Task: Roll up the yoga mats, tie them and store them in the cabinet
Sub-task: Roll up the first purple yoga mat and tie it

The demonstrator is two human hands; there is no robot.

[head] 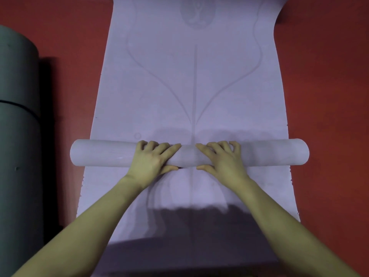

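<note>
A lilac yoga mat (191,76) lies flat on the red floor, printed with faint curved lines and a centre line. Across its middle sits a rolled part of the lilac mat (103,152), a long tube reaching from left to right beyond the mat's edges. My left hand (153,158) and my right hand (221,158) rest side by side on the middle of the roll. Fingers curl over its top and thumbs press its near side. Flat lilac mat also shows on the near side of the roll, under my forearms.
A thick dark grey rolled mat (18,126) lies along the left edge, with a dark band around it. Red floor (323,96) shows on both sides of the lilac mat. My own shadow darkens the near part of the mat.
</note>
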